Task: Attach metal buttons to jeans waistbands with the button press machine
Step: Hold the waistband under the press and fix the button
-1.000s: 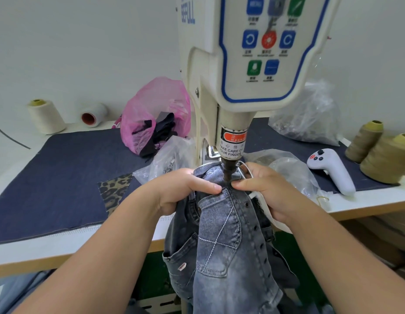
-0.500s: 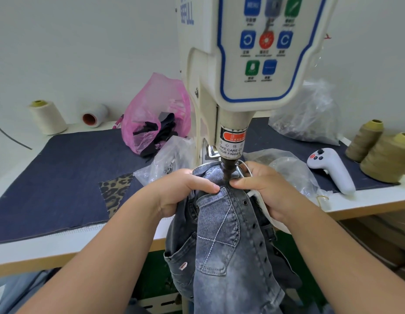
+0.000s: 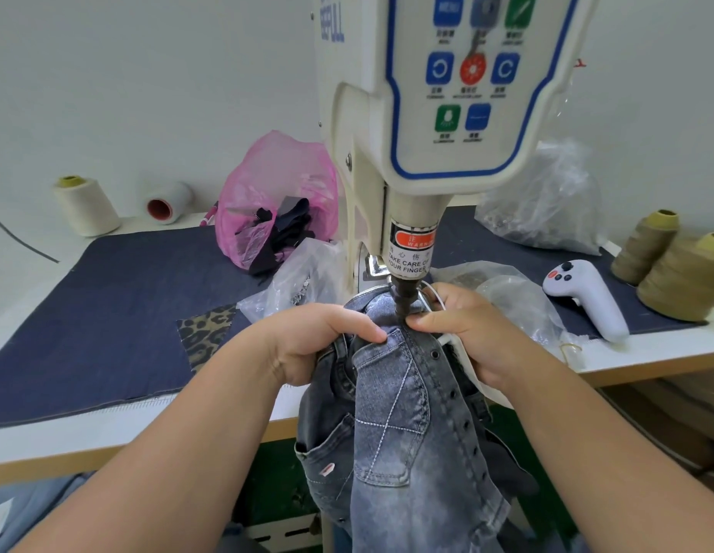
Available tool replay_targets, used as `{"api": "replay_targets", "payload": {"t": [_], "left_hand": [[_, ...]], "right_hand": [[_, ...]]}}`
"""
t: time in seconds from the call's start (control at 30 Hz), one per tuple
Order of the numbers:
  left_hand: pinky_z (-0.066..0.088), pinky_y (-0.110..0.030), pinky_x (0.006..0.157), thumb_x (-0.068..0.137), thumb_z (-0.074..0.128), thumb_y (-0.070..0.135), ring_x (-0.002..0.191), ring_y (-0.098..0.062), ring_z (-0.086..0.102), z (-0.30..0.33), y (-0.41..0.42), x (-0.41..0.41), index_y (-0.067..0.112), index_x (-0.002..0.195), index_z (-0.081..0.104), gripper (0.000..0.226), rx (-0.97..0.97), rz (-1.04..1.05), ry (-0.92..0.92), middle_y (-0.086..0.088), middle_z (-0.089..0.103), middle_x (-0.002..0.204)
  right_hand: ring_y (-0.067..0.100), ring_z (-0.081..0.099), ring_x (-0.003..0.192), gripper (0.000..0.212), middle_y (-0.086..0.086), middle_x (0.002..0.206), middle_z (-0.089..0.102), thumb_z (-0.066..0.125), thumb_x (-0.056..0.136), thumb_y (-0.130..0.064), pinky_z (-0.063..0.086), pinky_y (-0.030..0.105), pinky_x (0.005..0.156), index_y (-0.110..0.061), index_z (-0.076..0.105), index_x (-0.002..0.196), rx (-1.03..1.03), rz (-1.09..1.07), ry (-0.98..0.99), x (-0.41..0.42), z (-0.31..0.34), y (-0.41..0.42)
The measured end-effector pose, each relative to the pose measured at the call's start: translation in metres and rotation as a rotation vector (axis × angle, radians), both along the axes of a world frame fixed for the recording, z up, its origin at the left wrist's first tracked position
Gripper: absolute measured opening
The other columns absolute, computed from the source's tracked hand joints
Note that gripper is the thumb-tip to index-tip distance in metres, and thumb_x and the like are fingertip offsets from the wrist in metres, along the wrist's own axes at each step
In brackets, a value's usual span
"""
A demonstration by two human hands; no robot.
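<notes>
1. A pink bag [image 3: 267, 201] toward the bench's [image 3: 88, 429] back edge holds dark fabric scraps; the clear bags' [image 3: 542, 201] contents are unclear, perhaps metal buttons.
2. The press machine [image 3: 411, 161] reads "TAKE CARE OF YOUR FINGER".
3. Left hand [image 3: 311, 345] and right hand [image 3: 475, 333] each pinch the jeans [image 3: 391, 425] waistband under the plunger, at the front edge.

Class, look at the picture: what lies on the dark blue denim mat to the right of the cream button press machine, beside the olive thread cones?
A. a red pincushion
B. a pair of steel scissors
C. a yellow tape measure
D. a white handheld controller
D: a white handheld controller with dark buttons and one red one lies on the dark blue denim mat, left of the olive thread cones.
</notes>
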State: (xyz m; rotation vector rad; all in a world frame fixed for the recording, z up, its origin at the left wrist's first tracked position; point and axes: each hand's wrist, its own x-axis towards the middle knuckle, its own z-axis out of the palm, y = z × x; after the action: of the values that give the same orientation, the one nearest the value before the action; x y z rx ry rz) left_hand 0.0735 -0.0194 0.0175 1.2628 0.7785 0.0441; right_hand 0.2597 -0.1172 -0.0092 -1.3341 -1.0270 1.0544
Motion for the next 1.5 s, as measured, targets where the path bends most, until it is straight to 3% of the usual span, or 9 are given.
{"api": "replay_targets", "payload": {"t": [0.13, 0.3, 0.4, 0.5, 0.67, 0.77, 0.87, 1.07, 1.5], "left_hand": [[0.052, -0.046, 0.096, 0.07, 0.069, 0.005, 0.102, -0.036, 0.066, -0.003, -0.004, 0.001, -0.007, 0.128, 0.057, 0.06, 0.057, 0.049, -0.057, -0.03, 0.062, 0.125], [0.049, -0.052, 0.102, 0.06, 0.08, 0.016, 0.107, -0.036, 0.068, -0.011, -0.001, 0.003, 0.001, 0.122, 0.062, 0.066, 0.182, 0.147, -0.069, -0.019, 0.072, 0.112], [0.054, -0.044, 0.093, 0.069, 0.079, 0.013, 0.098, -0.032, 0.072, -0.015, 0.001, 0.007, 0.004, 0.11, 0.069, 0.043, 0.208, 0.185, -0.113, -0.015, 0.075, 0.103], [0.056, -0.042, 0.087, 0.067, 0.08, 0.016, 0.093, -0.031, 0.074, -0.017, 0.003, 0.012, 0.005, 0.106, 0.07, 0.042, 0.206, 0.235, -0.124, -0.014, 0.076, 0.098], [0.056, -0.041, 0.086, 0.069, 0.08, 0.013, 0.091, -0.032, 0.074, -0.019, 0.005, 0.018, 0.006, 0.102, 0.074, 0.034, 0.16, 0.275, -0.128, -0.015, 0.076, 0.096], [0.057, -0.038, 0.081, 0.069, 0.081, 0.013, 0.089, -0.031, 0.075, -0.023, 0.007, 0.018, 0.006, 0.103, 0.072, 0.035, 0.186, 0.286, -0.124, -0.014, 0.077, 0.095], [0.057, -0.035, 0.075, 0.075, 0.081, 0.012, 0.087, -0.029, 0.075, -0.026, 0.008, 0.015, 0.008, 0.101, 0.073, 0.028, 0.2, 0.278, -0.122, -0.013, 0.077, 0.093], [0.057, -0.04, 0.084, 0.066, 0.085, 0.024, 0.09, -0.029, 0.075, -0.03, 0.007, 0.012, 0.011, 0.105, 0.073, 0.043, 0.193, 0.263, -0.126, -0.012, 0.077, 0.096], [0.058, -0.041, 0.085, 0.078, 0.083, 0.023, 0.09, -0.029, 0.075, -0.038, 0.005, 0.009, 0.01, 0.109, 0.071, 0.035, 0.225, 0.28, -0.155, -0.011, 0.077, 0.097]], "right_hand": [[0.014, 0.073, 0.079, 0.017, 0.003, 0.086, 0.076, 0.071, 0.068, -0.016, 0.055, 0.02, 0.064, -0.021, 0.074, 0.084, 0.019, -0.003, -0.016, 0.0, -0.001, 0.0], [0.011, 0.071, 0.076, 0.014, 0.001, 0.082, 0.074, 0.071, 0.072, -0.012, 0.053, 0.02, 0.061, -0.022, 0.074, 0.082, 0.021, -0.028, -0.045, 0.002, 0.0, -0.002], [0.018, 0.07, 0.082, 0.018, 0.012, 0.093, 0.074, 0.067, 0.084, -0.002, 0.053, 0.031, 0.073, -0.005, 0.069, 0.101, 0.007, -0.061, -0.077, 0.005, -0.002, -0.002], [0.021, 0.072, 0.087, 0.023, 0.015, 0.101, 0.074, 0.065, 0.087, -0.002, 0.054, 0.03, 0.073, -0.004, 0.067, 0.11, -0.02, -0.081, -0.072, 0.006, -0.004, -0.001], [0.028, 0.073, 0.092, 0.036, 0.014, 0.099, 0.075, 0.071, 0.071, -0.017, 0.057, 0.039, 0.077, -0.01, 0.07, 0.106, -0.071, -0.09, 0.006, 0.006, -0.004, 0.005], [0.029, 0.074, 0.084, 0.029, 0.016, 0.096, 0.076, 0.07, 0.066, -0.013, 0.056, 0.035, 0.067, -0.01, 0.074, 0.095, -0.101, -0.098, 0.172, 0.003, -0.008, 0.007], [0.032, 0.073, 0.085, 0.028, 0.022, 0.101, 0.074, 0.071, 0.069, -0.007, 0.057, 0.038, 0.07, -0.005, 0.074, 0.097, -0.117, -0.09, 0.262, 0.002, -0.012, 0.008], [0.031, 0.073, 0.085, 0.029, 0.021, 0.101, 0.074, 0.067, 0.08, -0.002, 0.057, 0.036, 0.068, 0.0, 0.069, 0.108, -0.093, -0.088, 0.282, 0.001, -0.016, 0.007], [0.03, 0.073, 0.086, 0.041, 0.018, 0.098, 0.075, 0.073, 0.069, -0.015, 0.057, 0.035, 0.067, -0.003, 0.067, 0.108, -0.039, -0.124, 0.239, -0.004, -0.022, 0.004]]}}
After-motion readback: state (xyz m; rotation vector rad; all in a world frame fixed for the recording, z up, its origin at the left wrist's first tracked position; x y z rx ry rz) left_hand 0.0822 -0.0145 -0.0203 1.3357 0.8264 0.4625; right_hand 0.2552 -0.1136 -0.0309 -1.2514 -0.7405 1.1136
